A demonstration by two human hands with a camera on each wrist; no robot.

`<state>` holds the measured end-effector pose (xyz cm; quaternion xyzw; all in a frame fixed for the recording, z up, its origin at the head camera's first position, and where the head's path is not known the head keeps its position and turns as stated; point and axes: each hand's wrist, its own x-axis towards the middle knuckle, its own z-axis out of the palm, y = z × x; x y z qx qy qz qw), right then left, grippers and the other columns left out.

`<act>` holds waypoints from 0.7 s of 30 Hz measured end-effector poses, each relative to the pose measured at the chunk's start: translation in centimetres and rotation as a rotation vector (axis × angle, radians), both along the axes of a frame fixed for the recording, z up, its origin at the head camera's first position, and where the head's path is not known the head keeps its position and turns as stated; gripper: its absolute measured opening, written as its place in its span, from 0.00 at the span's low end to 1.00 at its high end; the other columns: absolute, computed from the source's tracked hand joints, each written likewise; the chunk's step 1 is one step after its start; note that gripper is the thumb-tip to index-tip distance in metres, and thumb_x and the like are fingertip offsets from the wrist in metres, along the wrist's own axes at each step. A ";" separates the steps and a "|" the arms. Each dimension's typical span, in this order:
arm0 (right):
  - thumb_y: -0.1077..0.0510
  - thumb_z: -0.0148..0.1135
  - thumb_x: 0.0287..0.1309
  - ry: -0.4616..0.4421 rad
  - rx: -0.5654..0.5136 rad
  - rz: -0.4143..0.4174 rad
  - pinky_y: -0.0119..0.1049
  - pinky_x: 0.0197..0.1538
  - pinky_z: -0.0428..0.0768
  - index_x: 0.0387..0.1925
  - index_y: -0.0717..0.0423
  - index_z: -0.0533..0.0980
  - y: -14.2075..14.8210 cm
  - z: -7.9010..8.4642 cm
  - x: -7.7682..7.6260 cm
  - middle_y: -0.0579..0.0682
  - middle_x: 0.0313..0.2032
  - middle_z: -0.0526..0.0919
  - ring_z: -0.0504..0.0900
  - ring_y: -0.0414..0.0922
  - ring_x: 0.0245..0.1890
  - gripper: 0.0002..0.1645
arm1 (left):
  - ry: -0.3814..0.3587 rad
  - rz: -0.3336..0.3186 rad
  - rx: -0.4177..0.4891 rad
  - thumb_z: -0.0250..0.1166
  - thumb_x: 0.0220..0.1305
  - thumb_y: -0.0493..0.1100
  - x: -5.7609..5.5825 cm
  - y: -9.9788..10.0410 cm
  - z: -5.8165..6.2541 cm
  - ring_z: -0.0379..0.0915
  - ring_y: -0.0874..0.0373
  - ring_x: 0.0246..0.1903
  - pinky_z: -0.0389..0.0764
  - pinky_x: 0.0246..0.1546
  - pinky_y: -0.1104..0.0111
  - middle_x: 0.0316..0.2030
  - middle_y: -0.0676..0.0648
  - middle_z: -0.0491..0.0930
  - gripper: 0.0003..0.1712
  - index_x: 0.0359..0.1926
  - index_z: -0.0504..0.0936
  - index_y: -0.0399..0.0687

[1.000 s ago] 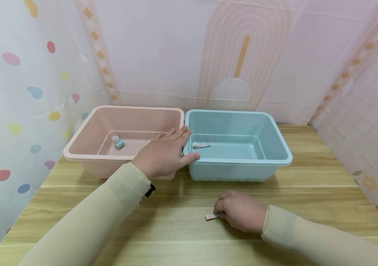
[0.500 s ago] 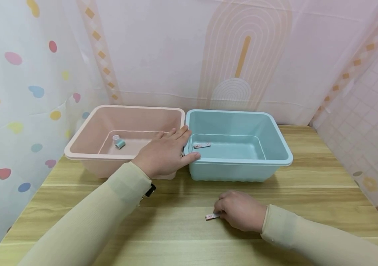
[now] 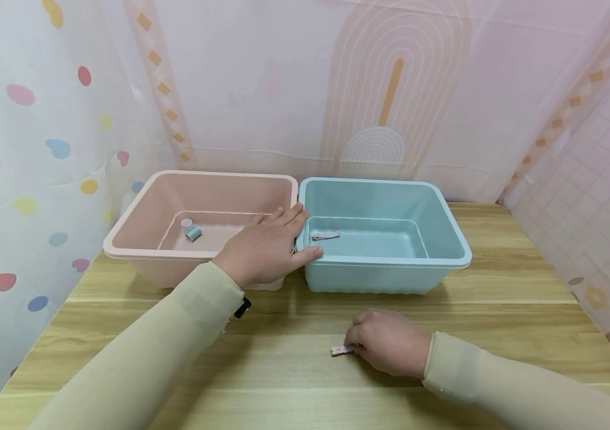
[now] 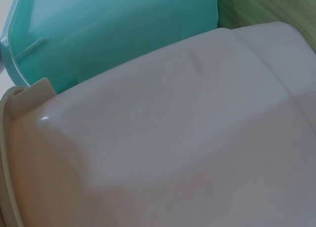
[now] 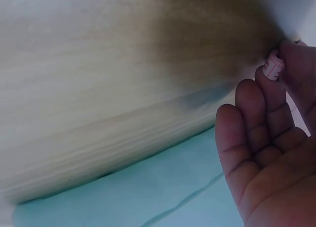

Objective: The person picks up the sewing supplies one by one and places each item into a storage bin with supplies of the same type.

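Observation:
My right hand [image 3: 388,341] pinches a small flat white strip with pink-red print [image 3: 341,350] just above or on the wooden table. In the right wrist view, the strip's curved printed end [image 5: 273,67] shows between thumb and fingertips; the rest is hidden. My left hand [image 3: 263,248] rests, fingers extended, across the adjoining rims of a pink bin [image 3: 197,254] and a light blue bin [image 3: 385,261]. Inside the blue bin lies a similar printed strip [image 3: 325,235]. A teal thread spool [image 3: 193,233] and a small whitish round piece [image 3: 186,223] lie in the pink bin.
Both bins stand side by side towards the back of the wooden table [image 3: 283,382]. A patterned cloth backdrop [image 3: 262,89] hangs behind them and along both sides. The left wrist view is mostly filled by the pink bin's outer wall [image 4: 173,123].

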<state>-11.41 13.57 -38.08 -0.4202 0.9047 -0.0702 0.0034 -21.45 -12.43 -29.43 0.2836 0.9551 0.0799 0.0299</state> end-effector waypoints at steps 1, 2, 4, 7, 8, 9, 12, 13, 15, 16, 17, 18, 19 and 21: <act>0.60 0.76 0.60 0.008 0.002 0.003 0.30 0.35 0.81 0.33 0.43 0.88 0.0 0.0 0.0 0.37 0.27 0.81 0.77 0.32 0.29 0.07 | -0.001 0.001 0.000 0.39 0.74 0.81 0.0 0.0 0.0 0.48 0.41 0.83 0.50 0.82 0.41 0.85 0.47 0.46 0.55 0.85 0.51 0.50; 0.60 0.76 0.59 0.013 0.005 0.005 0.30 0.35 0.80 0.33 0.43 0.88 0.0 0.0 0.0 0.37 0.27 0.80 0.76 0.32 0.29 0.07 | -0.002 0.001 0.000 0.39 0.74 0.81 0.0 0.0 0.0 0.48 0.41 0.83 0.49 0.82 0.41 0.85 0.47 0.46 0.55 0.85 0.50 0.50; 0.60 0.75 0.60 0.012 0.011 0.004 0.30 0.34 0.80 0.33 0.43 0.88 0.0 0.0 0.0 0.37 0.26 0.80 0.75 0.31 0.28 0.06 | -0.003 0.002 -0.001 0.39 0.74 0.81 0.0 0.0 0.1 0.48 0.41 0.83 0.49 0.82 0.41 0.85 0.47 0.46 0.55 0.85 0.50 0.50; 0.61 0.75 0.59 0.004 0.008 0.004 0.29 0.34 0.79 0.34 0.44 0.88 0.0 0.1 0.0 0.37 0.27 0.80 0.75 0.31 0.28 0.06 | -0.006 0.002 0.001 0.39 0.74 0.80 0.1 0.0 0.1 0.48 0.41 0.83 0.48 0.82 0.41 0.85 0.48 0.46 0.55 0.85 0.50 0.50; 0.61 0.75 0.59 0.004 0.005 0.003 0.29 0.34 0.79 0.34 0.45 0.88 0.1 0.2 -0.1 0.37 0.26 0.80 0.74 0.31 0.28 0.06 | -0.006 0.002 0.001 0.39 0.74 0.80 0.1 0.0 0.1 0.48 0.41 0.83 0.48 0.82 0.41 0.86 0.48 0.46 0.55 0.85 0.50 0.50; 0.62 0.75 0.58 0.006 0.001 0.001 0.29 0.34 0.79 0.34 0.45 0.88 0.1 0.3 -0.1 0.37 0.26 0.80 0.74 0.31 0.28 0.06 | -0.006 0.002 0.001 0.39 0.74 0.80 0.1 0.0 0.1 0.48 0.41 0.83 0.48 0.82 0.41 0.86 0.48 0.46 0.54 0.85 0.50 0.50; 0.62 0.76 0.57 0.036 -0.014 0.005 0.28 0.34 0.78 0.34 0.45 0.88 0.1 0.8 -0.2 0.37 0.26 0.80 0.74 0.32 0.28 0.07 | -0.007 0.003 0.000 0.39 0.74 0.80 0.1 0.0 0.1 0.48 0.41 0.83 0.48 0.82 0.41 0.86 0.48 0.46 0.54 0.85 0.50 0.50; 0.62 0.76 0.56 0.046 -0.016 0.006 0.28 0.34 0.78 0.34 0.45 0.88 0.1 1.0 -0.2 0.37 0.26 0.80 0.74 0.32 0.28 0.07 | -0.006 0.003 -0.002 0.39 0.74 0.80 0.1 0.0 0.1 0.48 0.41 0.83 0.48 0.82 0.41 0.86 0.48 0.46 0.54 0.85 0.50 0.50; 0.61 0.77 0.56 0.076 -0.023 0.014 0.28 0.35 0.78 0.34 0.45 0.88 0.1 1.4 -0.3 0.37 0.27 0.80 0.75 0.33 0.28 0.07 | -0.005 0.002 -0.001 0.39 0.74 0.80 0.1 0.0 0.1 0.48 0.41 0.83 0.49 0.82 0.41 0.85 0.47 0.46 0.54 0.85 0.50 0.50; 0.61 0.77 0.55 0.095 -0.027 0.021 0.28 0.35 0.79 0.34 0.45 0.88 0.1 1.6 -0.3 0.37 0.27 0.80 0.75 0.33 0.28 0.07 | -0.004 0.001 -0.001 0.39 0.74 0.80 0.1 0.0 0.1 0.48 0.41 0.83 0.49 0.82 0.41 0.85 0.47 0.46 0.54 0.85 0.50 0.50; 0.61 0.77 0.55 0.109 -0.032 0.026 0.28 0.35 0.78 0.34 0.44 0.88 0.1 1.8 -0.3 0.37 0.27 0.79 0.75 0.33 0.28 0.07 | -0.002 0.001 -0.001 0.39 0.74 0.80 0.1 0.0 0.1 0.48 0.41 0.83 0.49 0.82 0.41 0.85 0.47 0.46 0.54 0.85 0.50 0.50; 0.61 0.77 0.54 0.126 -0.036 0.032 0.28 0.35 0.78 0.33 0.44 0.88 0.1 1.9 -0.3 0.37 0.26 0.79 0.75 0.34 0.28 0.08 | -0.001 0.001 -0.001 0.39 0.74 0.80 0.0 0.0 0.1 0.48 0.41 0.83 0.49 0.82 0.41 0.85 0.47 0.46 0.55 0.85 0.50 0.50; 0.61 0.77 0.54 0.148 -0.040 0.039 0.28 0.35 0.78 0.33 0.44 0.87 0.1 2.1 -0.4 0.37 0.26 0.78 0.74 0.34 0.28 0.08 | 0.000 0.001 -0.002 0.39 0.74 0.80 0.0 0.0 0.0 0.48 0.41 0.83 0.49 0.82 0.41 0.85 0.47 0.46 0.55 0.85 0.50 0.50; 0.61 0.77 0.52 0.182 -0.046 0.048 0.28 0.35 0.77 0.32 0.44 0.87 0.0 2.4 -0.5 0.37 0.25 0.76 0.73 0.35 0.27 0.08 | 0.001 0.002 -0.004 0.39 0.74 0.81 0.0 0.0 0.0 0.48 0.41 0.83 0.50 0.82 0.41 0.85 0.47 0.46 0.55 0.85 0.50 0.50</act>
